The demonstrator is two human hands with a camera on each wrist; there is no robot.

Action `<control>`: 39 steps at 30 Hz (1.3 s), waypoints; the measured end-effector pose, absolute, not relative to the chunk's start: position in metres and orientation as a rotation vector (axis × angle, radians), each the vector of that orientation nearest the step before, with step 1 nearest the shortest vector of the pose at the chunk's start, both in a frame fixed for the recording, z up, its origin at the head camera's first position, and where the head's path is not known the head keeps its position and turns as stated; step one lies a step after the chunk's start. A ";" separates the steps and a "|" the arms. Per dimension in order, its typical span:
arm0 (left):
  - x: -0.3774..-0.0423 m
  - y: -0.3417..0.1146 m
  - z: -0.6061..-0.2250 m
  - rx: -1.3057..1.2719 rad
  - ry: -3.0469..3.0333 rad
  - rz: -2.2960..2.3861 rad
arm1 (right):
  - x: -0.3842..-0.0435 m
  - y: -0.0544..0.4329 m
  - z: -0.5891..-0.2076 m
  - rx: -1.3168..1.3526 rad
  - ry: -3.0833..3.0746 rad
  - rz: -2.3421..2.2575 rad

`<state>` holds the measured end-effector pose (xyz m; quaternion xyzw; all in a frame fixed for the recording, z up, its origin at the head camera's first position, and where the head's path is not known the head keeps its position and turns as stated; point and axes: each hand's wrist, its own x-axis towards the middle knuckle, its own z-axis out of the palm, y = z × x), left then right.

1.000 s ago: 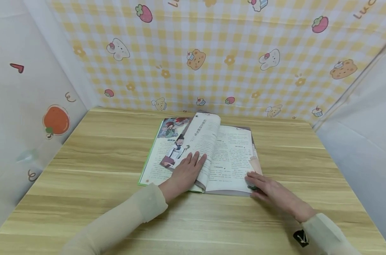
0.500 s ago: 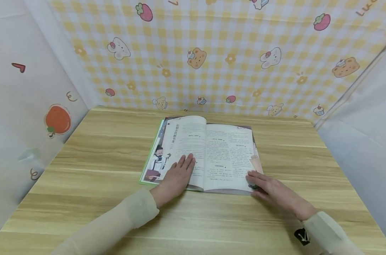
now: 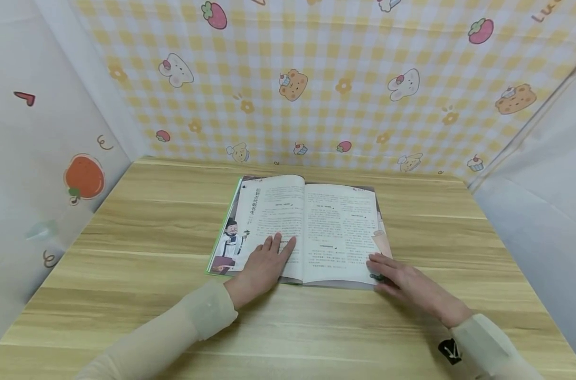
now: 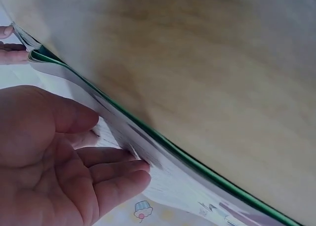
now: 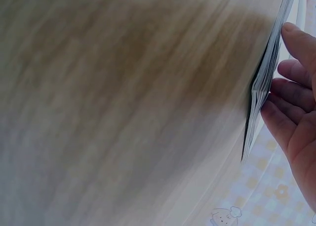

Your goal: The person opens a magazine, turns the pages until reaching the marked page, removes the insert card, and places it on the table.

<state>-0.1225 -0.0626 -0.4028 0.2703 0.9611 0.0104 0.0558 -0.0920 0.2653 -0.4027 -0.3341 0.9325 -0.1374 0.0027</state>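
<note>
An open book (image 3: 337,227) lies on the wooden table, its two pages spread out flat. The left page (image 3: 273,211) carries a drawing of a figure in a white robe and dark hat. On the lower part of that page rests my left hand (image 3: 261,266), fingers extended. In the left wrist view the fingertips (image 4: 138,179) touch the paper above the green cover edge (image 4: 163,139). My right hand (image 3: 411,285) lies at the lower right corner of the book, fingers on the right page. In the right wrist view its fingers (image 5: 276,119) meet the page-stack corner (image 5: 261,90).
The wooden table (image 3: 126,253) extends around the book on all sides. A yellow checked cloth (image 3: 249,68) with cartoon prints hangs behind it. White sheets (image 3: 21,158) stand on both sides.
A lifted page has come down to the left and now lies flat. My left hand moved left with it, then its fingers spread slightly. The right hand has stayed at its corner.
</note>
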 end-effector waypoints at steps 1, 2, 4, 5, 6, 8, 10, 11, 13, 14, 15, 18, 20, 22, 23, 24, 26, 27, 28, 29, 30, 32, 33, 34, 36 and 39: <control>-0.122 -0.063 -0.403 0.820 2.918 0.032 | -0.092 0.265 -0.403 -1.045 2.923 -0.433; -0.122 -0.063 -0.403 0.822 2.918 0.030 | -0.092 0.266 -0.403 -1.042 2.920 -0.435; -0.122 -0.063 -0.403 0.838 2.909 0.032 | -0.092 0.266 -0.403 -1.040 2.917 -0.441; -0.122 -0.063 -0.402 0.848 2.901 0.035 | -0.092 0.266 -0.403 -1.042 2.915 -0.445; -0.121 -0.063 -0.402 0.859 2.892 0.037 | -0.092 0.267 -0.403 -1.044 2.914 -0.449; -0.121 -0.063 -0.402 0.874 2.874 0.043 | -0.093 0.267 -0.402 -1.042 2.909 -0.457; -0.122 -0.062 -0.403 0.879 2.858 0.055 | -0.093 0.267 -0.402 -1.043 2.905 -0.462; -0.122 -0.062 -0.403 0.873 2.853 0.064 | -0.092 0.267 -0.402 -1.042 2.903 -0.464; -0.122 -0.061 -0.403 0.855 2.838 0.079 | -0.093 0.267 -0.402 -1.042 2.898 -0.466; -0.122 -0.061 -0.404 0.848 2.831 0.084 | -0.093 0.267 -0.402 -1.043 2.898 -0.464; -0.122 -0.060 -0.404 0.840 2.828 0.092 | -0.093 0.267 -0.402 -1.047 2.896 -0.466; -0.122 -0.058 -0.402 0.822 2.823 0.100 | -0.094 0.268 -0.402 -1.061 2.892 -0.479; -0.122 -0.056 -0.402 0.816 2.833 0.090 | -0.095 0.269 -0.401 -1.069 2.890 -0.493; -0.122 -0.055 -0.401 0.820 2.851 0.072 | -0.095 0.270 -0.401 -1.075 2.885 -0.507; -0.122 -0.054 -0.402 0.821 2.859 0.058 | -0.095 0.270 -0.400 -1.068 2.880 -0.514; -0.122 -0.053 -0.402 0.823 2.867 0.047 | -0.096 0.270 -0.399 -1.069 2.879 -0.519; -0.121 -0.053 -0.403 0.829 2.885 0.026 | -0.096 0.271 -0.398 -1.057 2.870 -0.525; -0.121 -0.052 -0.403 0.834 2.892 0.017 | -0.096 0.271 -0.398 -1.053 2.864 -0.530; -0.121 -0.052 -0.404 0.835 2.896 0.004 | -0.096 0.271 -0.398 -1.050 2.860 -0.535; -0.121 -0.052 -0.404 0.837 2.900 -0.007 | -0.096 0.271 -0.398 -1.044 2.855 -0.535; -0.120 -0.052 -0.404 0.839 2.902 -0.015 | -0.096 0.272 -0.398 -1.049 2.853 -0.536; -0.120 -0.051 -0.405 0.845 2.908 -0.033 | -0.096 0.272 -0.398 -1.060 2.849 -0.533; -0.120 -0.051 -0.404 0.848 2.909 -0.040 | -0.096 0.272 -0.398 -1.069 2.848 -0.532; -0.120 -0.051 -0.405 0.850 2.910 -0.047 | -0.096 0.272 -0.398 -1.080 2.848 -0.530; -0.120 -0.051 -0.405 0.858 2.915 -0.055 | -0.096 0.273 -0.398 -1.102 2.850 -0.531; -0.120 -0.052 -0.405 0.872 2.923 -0.071 | -0.096 0.274 -0.399 -1.136 2.859 -0.533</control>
